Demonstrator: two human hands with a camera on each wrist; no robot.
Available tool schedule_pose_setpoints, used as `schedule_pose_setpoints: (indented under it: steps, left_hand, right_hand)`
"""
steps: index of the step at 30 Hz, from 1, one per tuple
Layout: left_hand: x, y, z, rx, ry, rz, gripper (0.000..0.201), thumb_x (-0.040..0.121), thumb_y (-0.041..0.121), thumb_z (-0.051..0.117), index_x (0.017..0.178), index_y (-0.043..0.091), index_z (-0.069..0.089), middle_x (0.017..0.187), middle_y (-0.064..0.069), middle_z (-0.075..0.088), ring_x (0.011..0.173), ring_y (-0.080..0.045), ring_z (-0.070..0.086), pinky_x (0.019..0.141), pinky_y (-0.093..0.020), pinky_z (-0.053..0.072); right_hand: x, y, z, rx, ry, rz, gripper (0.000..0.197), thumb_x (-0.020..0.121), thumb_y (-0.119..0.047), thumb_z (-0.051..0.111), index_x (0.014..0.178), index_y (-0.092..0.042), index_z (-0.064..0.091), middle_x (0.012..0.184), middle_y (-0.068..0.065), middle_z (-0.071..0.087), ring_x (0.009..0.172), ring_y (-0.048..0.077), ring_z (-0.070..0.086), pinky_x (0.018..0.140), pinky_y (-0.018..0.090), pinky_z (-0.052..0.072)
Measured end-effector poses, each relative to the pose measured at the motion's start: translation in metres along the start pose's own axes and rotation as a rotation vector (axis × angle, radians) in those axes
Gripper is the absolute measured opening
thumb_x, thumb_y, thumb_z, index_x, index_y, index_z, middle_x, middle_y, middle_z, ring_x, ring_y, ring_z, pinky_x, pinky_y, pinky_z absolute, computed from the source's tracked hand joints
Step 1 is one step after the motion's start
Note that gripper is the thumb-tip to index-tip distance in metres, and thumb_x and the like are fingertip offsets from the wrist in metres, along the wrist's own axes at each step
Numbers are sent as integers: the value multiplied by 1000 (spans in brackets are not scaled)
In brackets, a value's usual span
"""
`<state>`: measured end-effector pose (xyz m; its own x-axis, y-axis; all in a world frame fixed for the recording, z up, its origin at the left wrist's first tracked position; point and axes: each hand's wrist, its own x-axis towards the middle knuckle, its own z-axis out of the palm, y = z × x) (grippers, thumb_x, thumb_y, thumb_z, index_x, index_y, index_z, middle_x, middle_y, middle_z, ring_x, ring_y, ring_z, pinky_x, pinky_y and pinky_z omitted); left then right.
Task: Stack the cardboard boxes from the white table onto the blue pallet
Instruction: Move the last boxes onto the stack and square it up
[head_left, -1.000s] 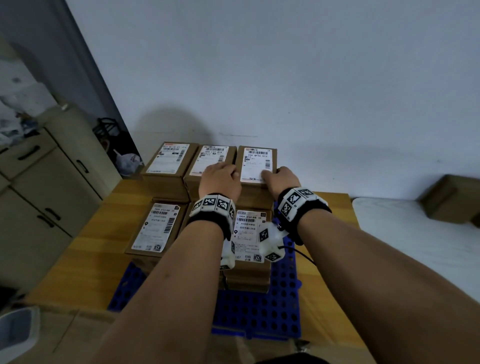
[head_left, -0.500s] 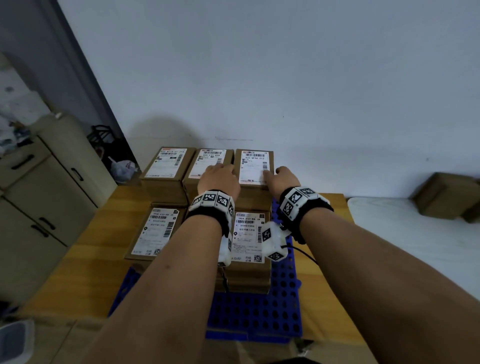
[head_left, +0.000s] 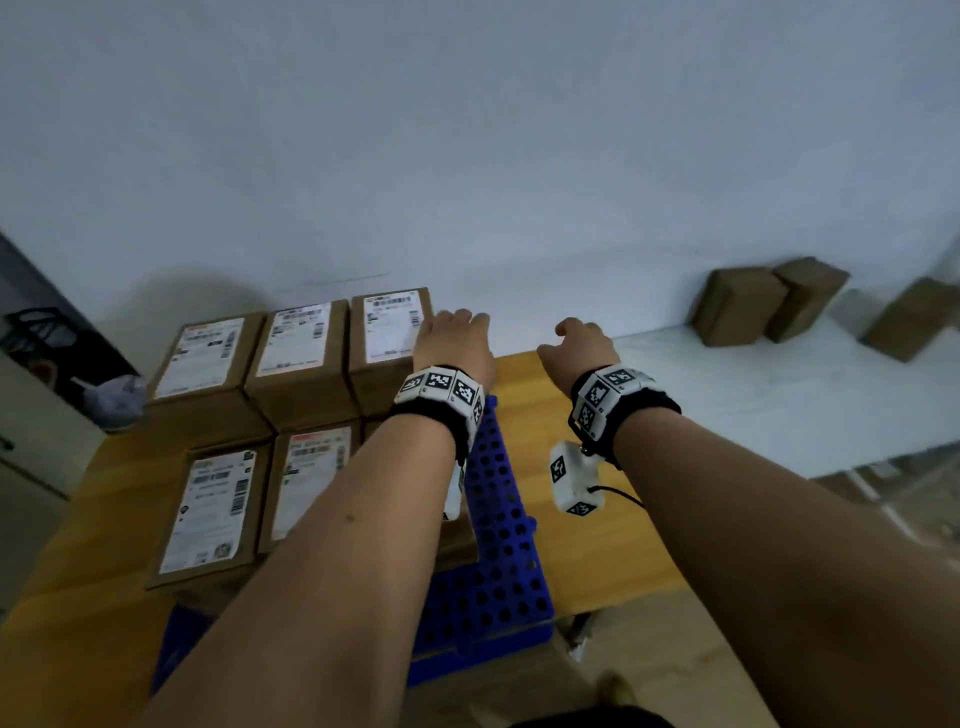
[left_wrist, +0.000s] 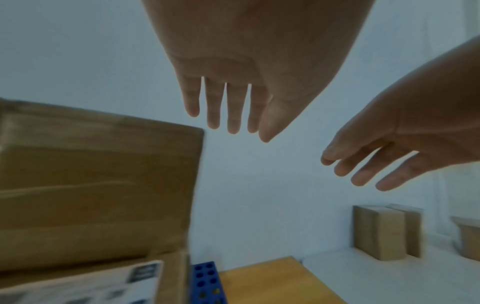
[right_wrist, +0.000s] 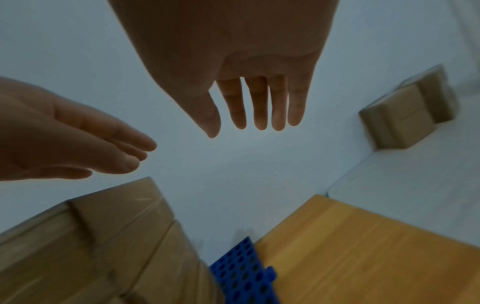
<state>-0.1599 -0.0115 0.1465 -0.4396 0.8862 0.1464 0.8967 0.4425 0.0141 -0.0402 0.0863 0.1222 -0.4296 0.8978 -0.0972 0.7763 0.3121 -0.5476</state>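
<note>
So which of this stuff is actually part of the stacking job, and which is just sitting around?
Part of the job:
- labelled cardboard boxes stacked on the blue pallet
- plain cardboard boxes waiting on the white table
- left hand and right hand, both empty

Just lying about:
- wooden table under the pallet
- beige cabinet
- plastic bag

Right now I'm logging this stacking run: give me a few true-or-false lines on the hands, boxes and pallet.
1. Both hands are empty. True: the left hand and right hand hold nothing, fingers straight.
2. The white table has no boxes left. False: several brown boxes stand on it.
3. Labelled boxes sit on the blue pallet. True.
4. The pallet lies on the white table. False: it lies on a wooden surface.
</note>
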Motion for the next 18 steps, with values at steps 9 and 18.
schedule_pose_setpoints:
  steps: [9,18]
  left_hand:
    - [25,116,32,18,-103,168,51,88,15,44,139,15,44,144,-7,43,131,-27,37,111,-40,26]
    - [66,265,68,-16,-159,154,50,88,13,44,138,15,45,141,-7,45,129,-27,40,110,-40,29]
  right_hand:
    - [9,118,-59,-124,60,110,44,91,-24,49,134,-11,48,135,13,45,125,32,43,96,42,45]
    - [45,253,-137,-115,41,187,47,92,-23,49,138,-12,46,141,12,42,128,31,41,99,42,43]
